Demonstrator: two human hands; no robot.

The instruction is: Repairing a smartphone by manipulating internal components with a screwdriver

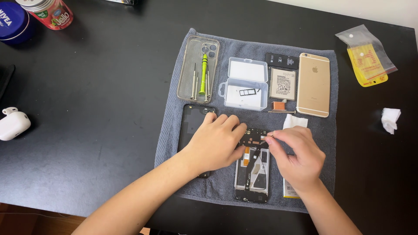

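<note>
Nearest the viewer, an opened smartphone (252, 172) lies on a grey terry towel (174, 130) spread over the matte black worktop (87, 130); its bared frame shows a dark circuit board at the far end, an orange flex strip and pale metal shielding, and its long axis runs from 6 o'clock to 12 o'clock, the board end pointing away. The left hand (215, 141) rests loosely curled on the phone's left edge, fingers pressing down to steady it, and partly covers a black back cover (191, 126) lying at 9 o'clock of the phone. The right hand (296, 154) pinches a thin dark tool (262, 143) between thumb and fingertips, the tip touching the board; this hand hides most of a yellow-edged flat part (289, 190) beside the phone. Just beyond the right hand sits a small white wipe (295, 121). Farther on, from 10 to 2 o'clock, come a clear soft case (188, 87) holding slim screwdrivers (203, 76), one lime green, a clear plastic hinged box (244, 82) with a dark SIM tray inside, a rectangular silver battery (283, 84), and a gold smartphone (313, 85) face down. Off the towel lie a yellow zip bag (368, 61) and crumpled tissue (390, 119) at 2 o'clock, and a white earbud case (13, 124) at 9 o'clock.
</note>
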